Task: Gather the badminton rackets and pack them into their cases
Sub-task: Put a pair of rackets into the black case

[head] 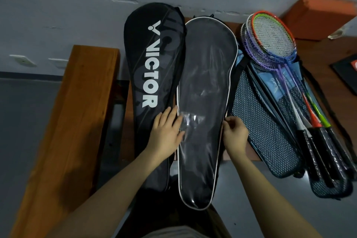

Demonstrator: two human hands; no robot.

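From the head camera, three racket cases lie side by side on a brown wooden table (pixel 241 152), their narrow handle ends hanging over its near edge toward the person. On the left lies a black fabric racket case with white VICTOR lettering (pixel 152 83). Touching its right edge lies a black racket case with a clear plastic front and white piping (pixel 206 75). To the right, a light blue racket case with a dark mesh panel (pixel 264 127) lies partly under the middle case's edge.

A bundle of badminton rackets (pixel 286 75) rests on the blue case, not in any case: heads with purple, blue, orange and green frames stacked at the far end, black-wrapped grips fanned out toward the near right.

The left hand (pixel 166 133) lies flat with straight, spread fingers, pressing on the clear front of the middle case, its outer side over the VICTOR case. The right hand (pixel 235 131) has curled fingers pinching the right edge of the clear-fronted case near its neck; whether it holds a zip pull cannot be told.

A brown wooden bench (pixel 73 121) stands left of the table, and an orange block (pixel 318 17) sits at the far right.
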